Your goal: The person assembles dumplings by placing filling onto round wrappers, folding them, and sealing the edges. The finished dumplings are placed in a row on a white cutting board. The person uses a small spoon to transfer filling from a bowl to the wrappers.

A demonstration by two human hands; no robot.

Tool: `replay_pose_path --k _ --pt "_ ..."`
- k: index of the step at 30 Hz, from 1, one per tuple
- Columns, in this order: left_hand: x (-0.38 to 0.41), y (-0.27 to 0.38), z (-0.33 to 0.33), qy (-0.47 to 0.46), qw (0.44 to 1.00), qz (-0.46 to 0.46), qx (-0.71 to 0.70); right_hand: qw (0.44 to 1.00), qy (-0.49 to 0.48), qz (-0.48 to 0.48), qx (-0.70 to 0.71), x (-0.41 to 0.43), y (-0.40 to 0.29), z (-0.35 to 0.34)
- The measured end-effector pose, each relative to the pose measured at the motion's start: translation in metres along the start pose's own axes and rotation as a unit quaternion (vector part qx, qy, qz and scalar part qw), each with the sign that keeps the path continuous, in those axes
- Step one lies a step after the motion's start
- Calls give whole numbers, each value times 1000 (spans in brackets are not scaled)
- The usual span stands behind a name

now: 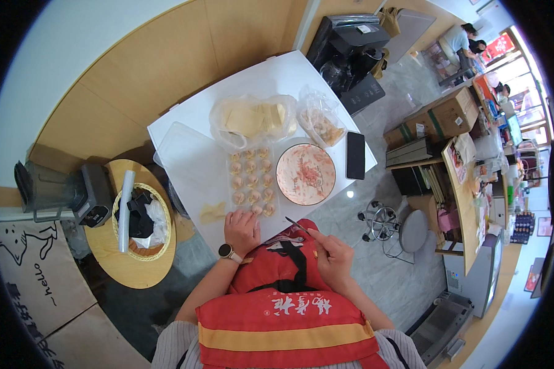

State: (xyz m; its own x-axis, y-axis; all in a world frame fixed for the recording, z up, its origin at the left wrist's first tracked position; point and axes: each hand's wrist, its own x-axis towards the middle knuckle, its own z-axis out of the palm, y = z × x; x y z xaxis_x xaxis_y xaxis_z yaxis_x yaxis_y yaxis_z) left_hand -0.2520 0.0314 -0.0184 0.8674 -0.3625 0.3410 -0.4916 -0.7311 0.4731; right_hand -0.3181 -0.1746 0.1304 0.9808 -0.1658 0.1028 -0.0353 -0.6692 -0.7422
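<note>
My left hand [241,232], with a watch on the wrist, rests palm down at the near end of a clear plastic tray [274,161]. Rows of small filled wontons [253,196] sit in the tray, and the fingertips cover part of the last row; whether they grip one is hidden. In my right hand [333,256] is a thin, dark-tipped spreading tool [295,224], held over my lap. A round plate [306,198] smeared with pink meat filling [308,174] is right of the tray. Pale dough wrappers [212,212] lie left of my left hand.
Beyond the tray, an open plastic bag [221,133] holds stacked wrappers [249,119]. Beside it are a bag of pale food pieces [323,122] and a smartphone [355,156] at the table's right edge. A round stool [161,272] carries a basket [170,217] and a blender [92,196].
</note>
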Motion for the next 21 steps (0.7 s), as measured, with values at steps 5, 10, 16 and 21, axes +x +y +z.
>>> replay_pose_path --k 5,10,16,21 --pt "5 1 -3 -11 1000 -25 -5 1000 10 4 24 6 6 1" --pt "40 -10 -27 -24 994 -88 -52 1000 15 -12 4 18 14 -8" --pt "172 -42 -25 78 983 -93 -134 1000 21 10 -1 34 21 -10" --pt "225 -83 20 -74 993 -73 53 999 30 9 -4 49 24 -17"
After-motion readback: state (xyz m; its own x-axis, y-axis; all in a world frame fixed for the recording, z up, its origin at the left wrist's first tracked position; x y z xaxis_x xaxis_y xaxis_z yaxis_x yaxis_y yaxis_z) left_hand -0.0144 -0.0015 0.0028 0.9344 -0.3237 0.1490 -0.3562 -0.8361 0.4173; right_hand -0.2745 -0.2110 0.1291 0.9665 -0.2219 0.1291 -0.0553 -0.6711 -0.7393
